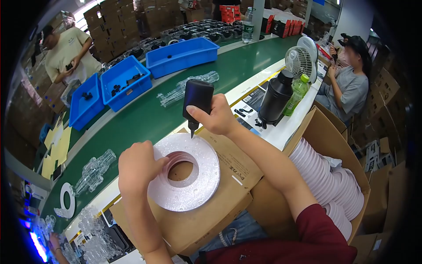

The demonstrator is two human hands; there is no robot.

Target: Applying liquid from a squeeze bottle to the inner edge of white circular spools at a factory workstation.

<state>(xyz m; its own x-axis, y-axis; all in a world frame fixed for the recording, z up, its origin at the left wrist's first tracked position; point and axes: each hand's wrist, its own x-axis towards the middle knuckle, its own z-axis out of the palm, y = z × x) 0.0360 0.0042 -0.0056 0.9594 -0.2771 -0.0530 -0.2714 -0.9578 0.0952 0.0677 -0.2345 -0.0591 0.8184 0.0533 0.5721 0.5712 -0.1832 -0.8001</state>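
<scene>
My right hand (pixel 220 115) grips a black squeeze bottle (pixel 198 99) upside down, its narrow nozzle pointing at the far edge of a stack of white rings (pixel 204 176). The rings are flat with a round hole in the middle, and small shiny specks show on the top one. My left hand (pixel 140 165) is closed on the stack's left side, with the thumb over the inner rim and the fingers mostly hidden beyond. Under the stack lies a brown cardboard box (pixel 233 165).
To the right an open carton (pixel 303 127) holds many white rings (pixel 325 176). Near it stand a large black bottle (pixel 276 97), a green bottle (pixel 299 93) and a fan (pixel 301 61). A green conveyor (pixel 145 114) carries clear plastic parts (pixel 96 171); blue bins (pixel 182 57) line its far side.
</scene>
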